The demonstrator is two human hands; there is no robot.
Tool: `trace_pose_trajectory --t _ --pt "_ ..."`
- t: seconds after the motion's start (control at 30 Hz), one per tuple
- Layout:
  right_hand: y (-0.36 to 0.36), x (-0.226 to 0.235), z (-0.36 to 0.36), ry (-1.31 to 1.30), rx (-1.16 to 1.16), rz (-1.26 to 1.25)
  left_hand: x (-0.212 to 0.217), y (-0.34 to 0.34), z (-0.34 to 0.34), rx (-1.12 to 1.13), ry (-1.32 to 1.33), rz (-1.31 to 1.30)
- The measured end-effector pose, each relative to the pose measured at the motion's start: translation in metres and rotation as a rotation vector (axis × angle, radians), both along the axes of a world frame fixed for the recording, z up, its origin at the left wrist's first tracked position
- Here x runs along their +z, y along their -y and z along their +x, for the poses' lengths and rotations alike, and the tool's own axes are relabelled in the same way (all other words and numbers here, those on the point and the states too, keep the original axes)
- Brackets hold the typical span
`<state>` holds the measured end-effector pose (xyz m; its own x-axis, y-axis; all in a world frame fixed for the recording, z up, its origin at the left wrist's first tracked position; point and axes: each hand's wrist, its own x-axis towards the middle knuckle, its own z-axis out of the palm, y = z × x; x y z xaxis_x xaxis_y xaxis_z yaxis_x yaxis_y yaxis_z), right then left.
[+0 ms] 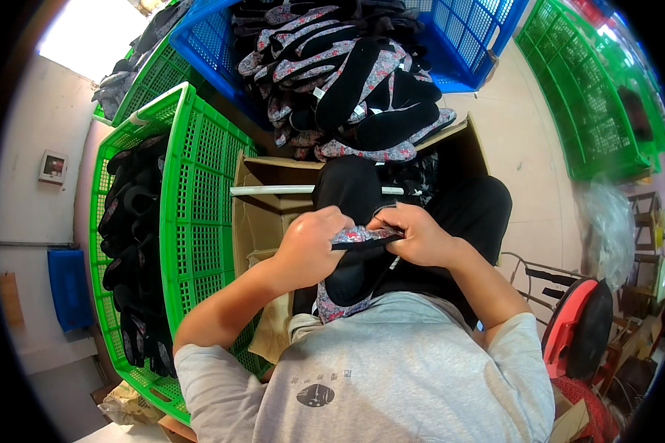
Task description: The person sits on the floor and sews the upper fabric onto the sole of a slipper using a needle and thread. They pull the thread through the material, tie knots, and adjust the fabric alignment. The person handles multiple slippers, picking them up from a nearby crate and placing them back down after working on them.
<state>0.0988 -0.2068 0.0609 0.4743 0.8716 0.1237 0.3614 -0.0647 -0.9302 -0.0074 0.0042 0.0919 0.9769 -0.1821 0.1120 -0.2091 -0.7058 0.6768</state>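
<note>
Over my lap I hold a slipper (360, 235) with a grey-and-red floral upper and black edging. My left hand (309, 242) is closed on one side of its opening, and my right hand (414, 233) pinches the other side. The black insole and floral heel end hang below my hands, against my shirt. Beyond my knees, a heap of similar slippers (340, 81), floral with black soles, spills from a blue crate (462, 52). Some show small white tags. My fingertips are partly hidden by the fabric.
A cardboard box (262, 214) stands before my knees, with a white bar (273, 190) across it. At left, a tall green crate (207, 199) holds black slippers. More green crates (584, 96) stand far right. A red-and-black padded seat (573, 325) is beside my right elbow.
</note>
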Motion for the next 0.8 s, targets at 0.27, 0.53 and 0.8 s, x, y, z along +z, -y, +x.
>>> trace_pose_trajectory --t 0.27,0.53,0.8 --pt "0.005 -0.026 0.006 -0.857 0.196 0.022 -0.016 0.006 -0.021 0.25 -0.74 -1.065" --pt "-0.008 -0.055 -0.021 -1.081 0.019 0.272 -0.012 -0.001 -0.024 0.222 -0.968 -1.522" --pt "-0.016 -0.073 -0.02 -1.173 0.015 0.205 -0.036 0.027 -0.03 0.141 -0.987 -1.84"
